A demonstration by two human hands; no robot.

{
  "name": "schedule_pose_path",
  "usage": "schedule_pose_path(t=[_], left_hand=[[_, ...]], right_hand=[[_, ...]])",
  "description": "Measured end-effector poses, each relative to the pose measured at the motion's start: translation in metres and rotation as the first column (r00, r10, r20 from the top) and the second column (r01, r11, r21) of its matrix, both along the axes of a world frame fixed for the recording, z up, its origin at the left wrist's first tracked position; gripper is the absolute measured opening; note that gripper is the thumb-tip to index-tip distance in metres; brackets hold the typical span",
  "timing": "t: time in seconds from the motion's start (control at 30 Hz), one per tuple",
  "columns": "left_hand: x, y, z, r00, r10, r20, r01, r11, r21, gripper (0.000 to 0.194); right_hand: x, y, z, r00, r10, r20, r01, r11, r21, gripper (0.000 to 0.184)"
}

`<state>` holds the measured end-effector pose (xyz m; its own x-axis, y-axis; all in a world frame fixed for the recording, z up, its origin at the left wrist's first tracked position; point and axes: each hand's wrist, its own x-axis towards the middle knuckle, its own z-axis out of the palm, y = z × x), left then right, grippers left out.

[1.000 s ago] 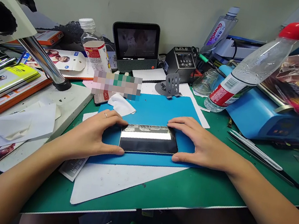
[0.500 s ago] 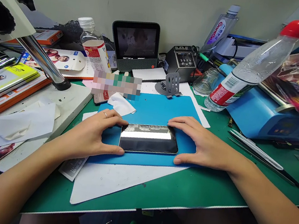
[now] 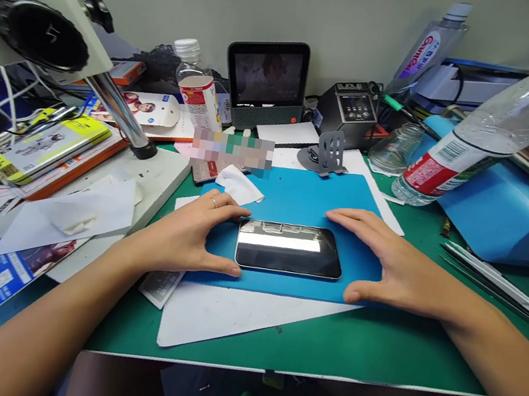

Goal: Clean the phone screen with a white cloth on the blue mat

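A smartphone (image 3: 288, 259) with a dark, glossy screen lies flat, long side across, on a blue work mat (image 3: 311, 192). The screen reflects a bright strip of light. At the phone's left end is my left hand (image 3: 187, 232), with thumb and forefinger spread around the two left corners. Its fingertips sit right at the edges; I cannot tell whether they press on it. My right hand (image 3: 399, 268) is held to the right of the phone, thumb and fingers wide apart, a small gap from the phone. A ring shows on my left hand.
A white cloth (image 3: 240, 184) and a black phone stand (image 3: 326, 154) lie behind. A small display (image 3: 266, 80) and soldering station (image 3: 347, 110) stand at the wall. Bottles, including a red-capped one (image 3: 475, 152), and tweezers (image 3: 508, 286) are right. A microscope post (image 3: 123, 117) and boxes stand left.
My right hand has drawn away from the phone's right end, its fingers spreading. My left hand stays at the left end. The camera view has turned, shifting the whole scene rightward.
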<state>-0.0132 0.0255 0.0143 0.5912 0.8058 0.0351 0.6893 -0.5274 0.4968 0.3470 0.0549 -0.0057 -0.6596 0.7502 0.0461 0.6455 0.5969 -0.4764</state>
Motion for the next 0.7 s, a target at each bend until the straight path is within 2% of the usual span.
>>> schedule_pose_path(t=[0.13,0.4,0.47,0.5,0.57,0.67,0.7], left_hand=[[0.001,0.001,0.004,1.000,-0.002,-0.001,0.002,0.999,0.043,0.074],[-0.001,0.002,0.002,0.999,-0.011,-0.030,0.014,0.994,0.104,0.073],[-0.002,0.003,0.001,1.000,-0.009,-0.005,0.009,0.993,0.117,0.065],[-0.002,0.003,0.001,1.000,0.013,0.022,-0.015,0.992,0.127,0.056],[-0.002,0.005,-0.001,0.988,0.130,0.087,-0.143,0.977,0.159,0.042],[-0.003,0.010,-0.007,0.917,0.379,0.122,-0.398,0.890,0.222,0.031],[-0.004,0.012,-0.009,0.896,0.432,0.104,-0.444,0.863,0.241,0.029]], right_hand=[[-0.001,0.001,-0.001,1.000,0.007,0.021,-0.008,0.999,0.053,0.094],[-0.001,0.003,-0.004,0.999,-0.006,0.054,0.002,0.997,0.073,0.090],[0.001,0.004,-0.005,0.999,-0.006,0.032,0.003,0.998,0.068,0.089],[0.002,0.005,-0.005,1.000,-0.006,0.011,0.005,0.998,0.062,0.087],[0.004,0.007,-0.006,0.999,-0.006,-0.045,0.008,0.999,0.047,0.081],[0.004,0.009,-0.005,0.991,-0.011,-0.133,0.014,1.000,0.017,0.075],[0.003,0.010,-0.006,0.987,-0.017,-0.161,0.019,1.000,0.012,0.074]])
